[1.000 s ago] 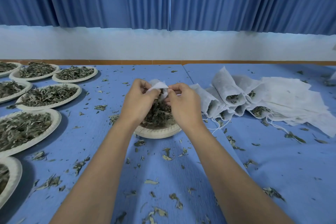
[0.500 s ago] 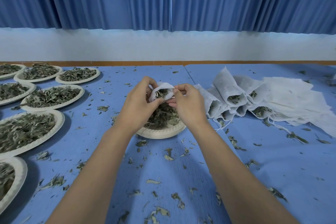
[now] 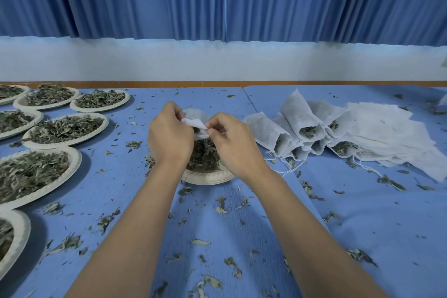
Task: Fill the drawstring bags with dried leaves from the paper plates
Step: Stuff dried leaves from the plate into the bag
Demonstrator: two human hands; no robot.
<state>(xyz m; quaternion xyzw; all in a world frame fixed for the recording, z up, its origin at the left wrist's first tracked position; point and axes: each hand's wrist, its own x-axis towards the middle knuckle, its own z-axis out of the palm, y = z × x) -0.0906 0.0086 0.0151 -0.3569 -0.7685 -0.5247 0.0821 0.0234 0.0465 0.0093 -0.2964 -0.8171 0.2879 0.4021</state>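
White drawstring bag (image 3: 195, 124) (mouth pinched) above leaf-heaped paper plate (image 3: 208, 178).

Surface: blue-covered table (image 3: 135, 191), two tops butted together; the seam (image 3: 248, 98) runs from 12 toward 5 o'clock.
Centre: paper plate (image 3: 208, 176) heaped with dried leaves (image 3: 205, 155).
7 to 11 o'clock: seven more paper plates (image 3: 65, 129) of leaves, set close together, some cut by the frame edge.
2 o'clock: filled bags (image 3: 300, 128) in a pile, open mouths showing leaves, white strings (image 3: 283, 169) trailing onto the table.
3 o'clock: flat empty bags (image 3: 387, 135) stacked, touching the filled ones.
All round: loose leaf scraps (image 3: 222, 208), thick at 6 o'clock.
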